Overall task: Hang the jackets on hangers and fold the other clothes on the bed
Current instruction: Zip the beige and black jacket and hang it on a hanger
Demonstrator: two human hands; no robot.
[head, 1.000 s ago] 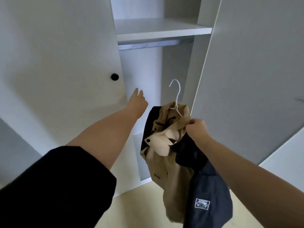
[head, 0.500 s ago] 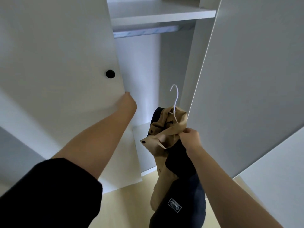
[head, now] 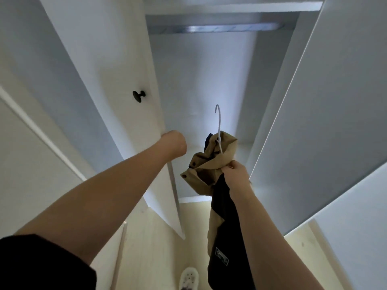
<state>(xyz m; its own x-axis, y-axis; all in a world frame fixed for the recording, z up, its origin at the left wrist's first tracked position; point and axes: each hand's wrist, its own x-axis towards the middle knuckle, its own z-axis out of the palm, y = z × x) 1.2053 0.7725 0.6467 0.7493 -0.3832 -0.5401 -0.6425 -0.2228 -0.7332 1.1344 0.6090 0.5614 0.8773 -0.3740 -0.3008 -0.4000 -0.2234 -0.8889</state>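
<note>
At wardrobe opening, centre of view: left hand (head: pixel 174 143) clenched round free edge of the door (head: pixel 100 70), with the knob (head: pixel 138 96) at its 11 o'clock; fingertips hidden behind panel. Right hand (head: pixel 236 174), at approx. 4 o'clock of left hand, grasps tan-and-black jacket (head: pixel 211 164) in a bunch near collar, cloth gathered in fist. Jacket sits on white wire hanger (head: pixel 219 126); only hook and neck show, hook rising toward 12 o'clock, touching nothing. Rest of garment hangs toward 6 o'clock, lower end out of frame. Rail (head: pixel 209 29) at 12 o'clock, under shelf (head: pixel 230 7), well apart from hook.

Handling, assessed:
- Jacket soft, limp, prob. light-to-moderate wt; no stiffness of its own, so shape depends on hanger. Not fragile.
- Wire hanger thin; likely to flex and twist inside bunched cloth.
- Present hold on fabric gives poor control of hook direction.
- Recommended hold: hanger neck directly below hook, pinched w/ collar, so hook can be steered onto rail.
- Risk: jacket slipping off one hanger arm if lifted by cloth only.
</note>
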